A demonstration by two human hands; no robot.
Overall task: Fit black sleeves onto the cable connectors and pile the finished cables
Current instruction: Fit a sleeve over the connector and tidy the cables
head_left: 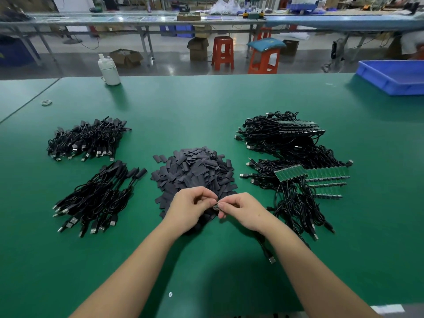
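Green matting covers the workbench point(206, 106), with a heap of black sleeves point(195, 171) at its middle, sleeved cables point(91, 198) piled to the left and unsleeved cables point(298, 175) with bare green boards to the right. Just in front of the heap the left hand point(190, 207) and right hand point(241, 210) meet — fingertips of both pinched on one small connector point(216, 206) between them, its cable trailing under the right wrist — though whether a sleeve is on it I cannot tell.

Green table point(206, 106), sleeve heap point(195, 171), cable piles point(87, 141), white bottle point(109, 70), blue tray point(390, 76)
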